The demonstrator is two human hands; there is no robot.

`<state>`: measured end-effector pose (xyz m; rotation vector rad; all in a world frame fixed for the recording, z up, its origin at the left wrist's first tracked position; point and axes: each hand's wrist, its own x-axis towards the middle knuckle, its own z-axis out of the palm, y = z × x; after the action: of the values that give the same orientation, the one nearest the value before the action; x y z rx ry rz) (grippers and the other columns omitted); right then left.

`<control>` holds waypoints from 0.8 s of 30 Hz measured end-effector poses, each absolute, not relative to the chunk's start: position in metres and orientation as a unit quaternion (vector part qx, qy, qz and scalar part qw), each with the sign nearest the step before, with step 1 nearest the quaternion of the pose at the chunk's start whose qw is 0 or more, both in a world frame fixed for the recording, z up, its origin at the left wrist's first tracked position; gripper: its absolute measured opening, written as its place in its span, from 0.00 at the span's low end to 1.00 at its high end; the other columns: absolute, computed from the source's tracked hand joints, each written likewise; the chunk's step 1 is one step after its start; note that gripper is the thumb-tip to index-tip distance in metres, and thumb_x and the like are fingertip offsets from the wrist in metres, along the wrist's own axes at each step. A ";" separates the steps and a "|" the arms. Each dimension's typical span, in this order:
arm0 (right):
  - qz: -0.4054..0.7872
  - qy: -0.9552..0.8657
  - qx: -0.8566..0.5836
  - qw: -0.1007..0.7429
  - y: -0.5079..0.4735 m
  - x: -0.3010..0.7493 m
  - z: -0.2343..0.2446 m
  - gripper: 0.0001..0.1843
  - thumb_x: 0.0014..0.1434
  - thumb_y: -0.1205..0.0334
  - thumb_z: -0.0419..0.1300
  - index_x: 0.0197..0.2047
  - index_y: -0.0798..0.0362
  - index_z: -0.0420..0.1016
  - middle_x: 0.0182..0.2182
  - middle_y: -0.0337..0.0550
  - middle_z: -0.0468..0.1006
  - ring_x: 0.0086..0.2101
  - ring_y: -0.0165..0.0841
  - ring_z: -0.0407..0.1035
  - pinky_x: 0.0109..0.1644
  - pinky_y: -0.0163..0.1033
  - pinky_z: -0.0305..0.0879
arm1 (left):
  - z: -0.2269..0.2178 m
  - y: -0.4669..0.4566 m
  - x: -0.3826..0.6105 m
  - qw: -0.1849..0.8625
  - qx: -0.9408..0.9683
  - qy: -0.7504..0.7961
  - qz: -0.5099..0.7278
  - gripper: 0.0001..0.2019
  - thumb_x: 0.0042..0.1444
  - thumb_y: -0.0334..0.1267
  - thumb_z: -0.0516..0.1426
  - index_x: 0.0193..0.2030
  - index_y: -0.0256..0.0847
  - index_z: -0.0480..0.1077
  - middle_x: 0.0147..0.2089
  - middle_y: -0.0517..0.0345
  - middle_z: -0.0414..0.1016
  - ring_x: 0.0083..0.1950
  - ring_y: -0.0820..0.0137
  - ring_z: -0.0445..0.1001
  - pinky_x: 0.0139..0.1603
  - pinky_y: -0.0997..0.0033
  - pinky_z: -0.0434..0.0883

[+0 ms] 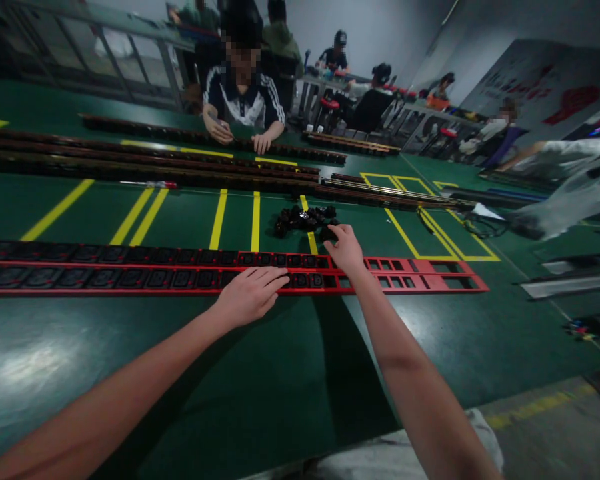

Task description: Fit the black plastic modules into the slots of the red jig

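A long red strip [467,279] with two rows of square cutouts lies across the green table. Black power sockets [159,279] fill its left and middle part, while cutouts toward the right end are bare. My left hand [253,293] rests on the near row, palm down with its fingers stretched out. Just beyond the strip is a loose pile of black sockets [300,219]. At the pile's right edge, my right hand [347,248] pinches a black socket [329,231] between thumb and fingers. The hand hides part of that piece.
Farther back, long dark strips [155,157] run across the table, with a red-handled screwdriver [165,185] beside them. A person [243,93] sits opposite, hands at another dark strip. Clear plastic wrap [565,193] and metal profiles [575,285] are at the right.
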<state>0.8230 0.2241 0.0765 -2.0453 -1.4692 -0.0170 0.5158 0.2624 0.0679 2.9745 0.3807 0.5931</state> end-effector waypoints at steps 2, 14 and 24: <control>-0.003 -0.551 -0.786 0.281 0.230 0.824 0.072 0.19 0.57 0.62 0.61 0.53 0.51 0.76 0.54 0.50 0.71 0.32 0.32 0.70 0.41 0.43 0.71 | 0.068 0.262 0.516 0.045 0.972 0.124 0.195 0.21 0.65 0.34 0.53 0.64 0.41 0.69 0.67 0.50 0.71 0.65 0.59 0.71 0.62 0.53 0.70; -0.037 -0.570 -0.725 0.385 0.205 0.820 0.071 0.22 0.51 0.73 0.55 0.50 0.54 0.73 0.48 0.53 0.75 0.48 0.43 0.71 0.56 0.50 0.69 | 0.070 0.262 0.515 0.042 0.973 0.122 0.190 0.20 0.67 0.35 0.52 0.65 0.40 0.68 0.67 0.50 0.71 0.65 0.59 0.71 0.62 0.53 0.70; 0.019 -0.567 -0.710 0.416 0.170 0.797 0.065 0.14 0.56 0.64 0.67 0.45 0.51 0.74 0.53 0.51 0.77 0.54 0.44 0.72 0.58 0.52 0.71 | 0.069 0.262 0.515 0.049 0.972 0.131 0.188 0.20 0.68 0.36 0.51 0.64 0.41 0.69 0.67 0.50 0.72 0.65 0.59 0.71 0.62 0.52 0.71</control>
<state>0.7968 0.1705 0.0649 -1.7836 -1.4240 0.0471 0.5152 0.2618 0.0690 2.9615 0.3999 0.5729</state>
